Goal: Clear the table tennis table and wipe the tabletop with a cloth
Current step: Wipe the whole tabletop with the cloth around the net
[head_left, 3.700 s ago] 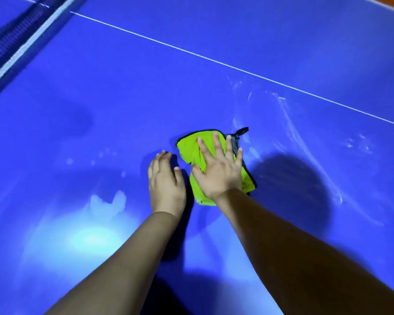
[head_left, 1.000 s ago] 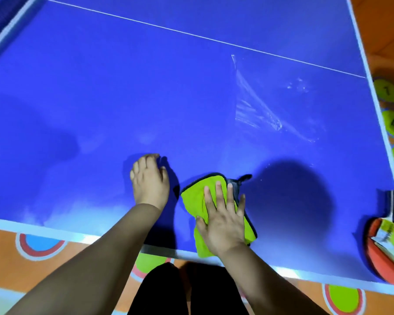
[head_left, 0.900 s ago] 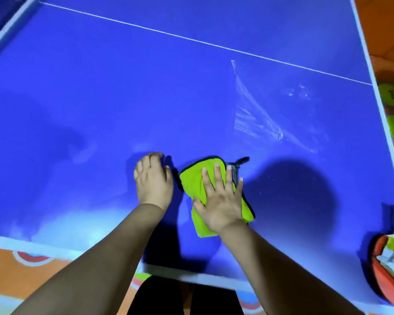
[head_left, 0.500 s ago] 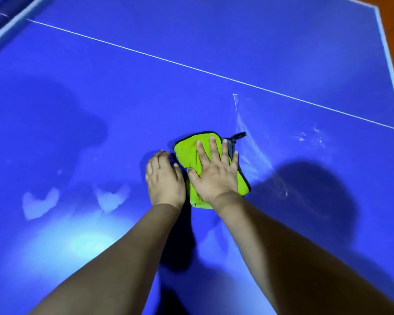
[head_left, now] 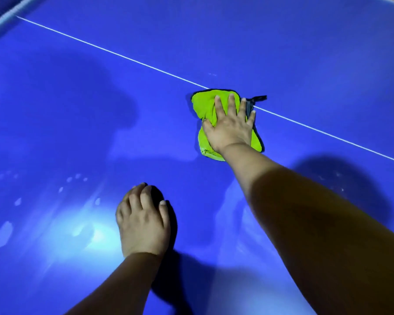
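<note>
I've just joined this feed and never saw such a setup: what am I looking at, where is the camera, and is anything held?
No machine here: these are a person's two bare arms, seen from one wide-angle camera worn on their head, looking down. The blue surface is the table tennis table, crossed by a white line. The right hand lies flat, fingers straight, pressing a green cloth onto the tabletop at that line. The left hand rests on the table nearer the person, holding nothing. Nothing is gripped.
</note>
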`<state>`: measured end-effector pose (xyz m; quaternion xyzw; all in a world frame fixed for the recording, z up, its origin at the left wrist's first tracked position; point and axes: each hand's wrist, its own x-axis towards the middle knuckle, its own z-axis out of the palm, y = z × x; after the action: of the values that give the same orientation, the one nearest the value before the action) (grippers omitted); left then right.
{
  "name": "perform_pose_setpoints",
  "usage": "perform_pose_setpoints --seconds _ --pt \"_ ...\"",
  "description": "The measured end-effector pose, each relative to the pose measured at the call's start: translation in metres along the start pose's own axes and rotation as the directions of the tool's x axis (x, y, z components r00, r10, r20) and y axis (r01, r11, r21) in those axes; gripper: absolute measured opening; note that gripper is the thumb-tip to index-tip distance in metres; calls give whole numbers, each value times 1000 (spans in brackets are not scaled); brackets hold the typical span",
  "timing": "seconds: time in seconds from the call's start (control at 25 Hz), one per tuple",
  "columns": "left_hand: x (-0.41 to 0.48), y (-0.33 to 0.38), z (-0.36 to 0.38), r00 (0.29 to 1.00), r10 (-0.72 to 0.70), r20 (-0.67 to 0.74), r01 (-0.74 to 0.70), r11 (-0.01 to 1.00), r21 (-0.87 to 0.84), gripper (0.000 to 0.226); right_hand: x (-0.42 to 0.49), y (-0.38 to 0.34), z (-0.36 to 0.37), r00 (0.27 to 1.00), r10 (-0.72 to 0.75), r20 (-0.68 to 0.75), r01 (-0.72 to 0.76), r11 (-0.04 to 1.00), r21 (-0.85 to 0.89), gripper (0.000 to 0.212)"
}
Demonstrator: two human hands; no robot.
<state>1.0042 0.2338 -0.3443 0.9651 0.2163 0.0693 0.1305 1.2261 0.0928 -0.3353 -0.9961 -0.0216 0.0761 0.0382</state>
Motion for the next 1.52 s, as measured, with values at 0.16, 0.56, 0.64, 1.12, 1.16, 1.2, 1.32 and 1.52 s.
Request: perform_pose_setpoints --seconds 0.16,0.56,0.64,1.12,1.16,1.2,1.32,1.52 --pt "1 2 1 1000 -4 -15 4 1000 16 51 31 30 -10 1000 25 -2 -25 1000 16 68" --pt "0 9 -5 1000 -12 -11 12 1000 -15 53 -53 81 -9 985 169 31 -171 983 60 67" --pt "-2 10 -7 1000 -3 -10 2 1000 -27 52 -90 77 -3 994 111 16 -112 992 54 68" --pt "-12 -2 -16 1000 25 5 -24 992 -121 38 -310 18 38 997 33 73 -30 998 -46 73" --pt "-12 -4 -18 999 41 26 -37 990 -139 38 -331 12 40 997 27 75 -23 999 -48 75" --pt "-12 -8 -21 995 76 69 -66 988 -141 40 -353 5 42 996 24 81 -19 999 -50 77" --pt "-19 -26 -36 951 196 239 -180 980 -85 47 -414 -14 53 994 9 110 -3 998 -56 78" --pt "-104 -67 -73 971 192 140 -156 960 -232 48 -507 -43 64 999 -28 42 28 1000 8 76"
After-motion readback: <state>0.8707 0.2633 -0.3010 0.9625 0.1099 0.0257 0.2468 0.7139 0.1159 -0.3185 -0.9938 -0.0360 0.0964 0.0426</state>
